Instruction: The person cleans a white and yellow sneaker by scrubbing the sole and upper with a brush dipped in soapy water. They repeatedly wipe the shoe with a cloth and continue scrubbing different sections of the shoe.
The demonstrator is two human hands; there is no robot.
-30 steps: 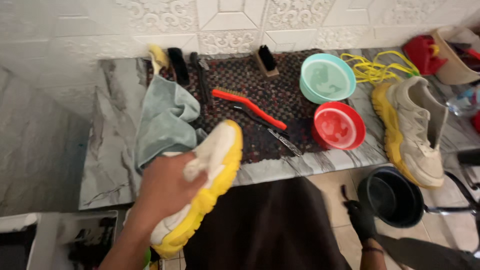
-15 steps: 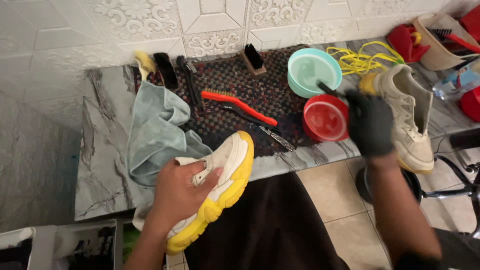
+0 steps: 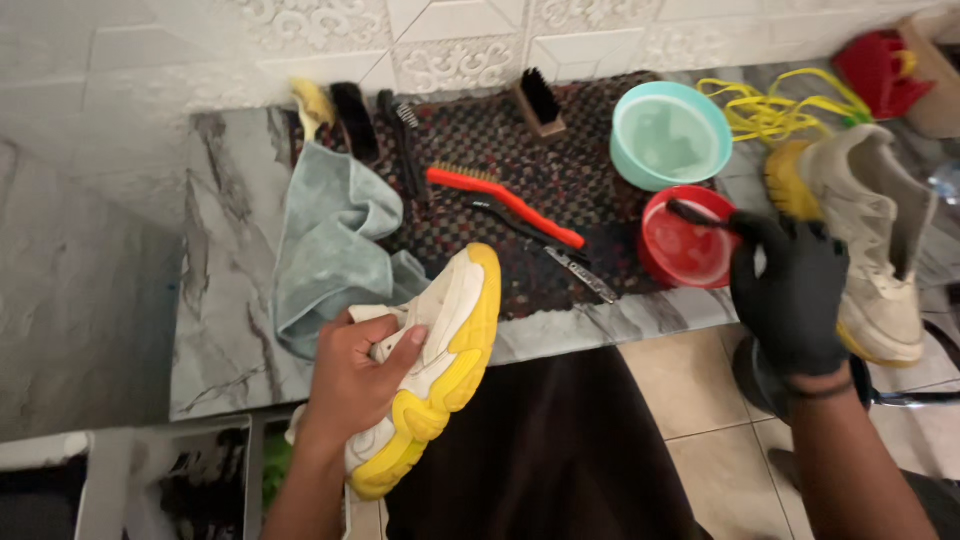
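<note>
Brush (image 3: 700, 216) handle hidden in right hand (image 3: 790, 295); red item (image 3: 880, 60) top right blurred, cut off by edge.

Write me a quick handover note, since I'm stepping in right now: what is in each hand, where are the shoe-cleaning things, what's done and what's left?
Left hand: bare, grips the white sneaker with yellow sole at the counter's front edge.
Right hand: black glove, holds a small dark brush with its tip in the red bowl.
Teal bowl stands behind it; the second sneaker lies to the right; the blue cloth and orange brush lie on the mat.
Done: brush at the bowl.
Left: brush has not touched the held sneaker.
</note>
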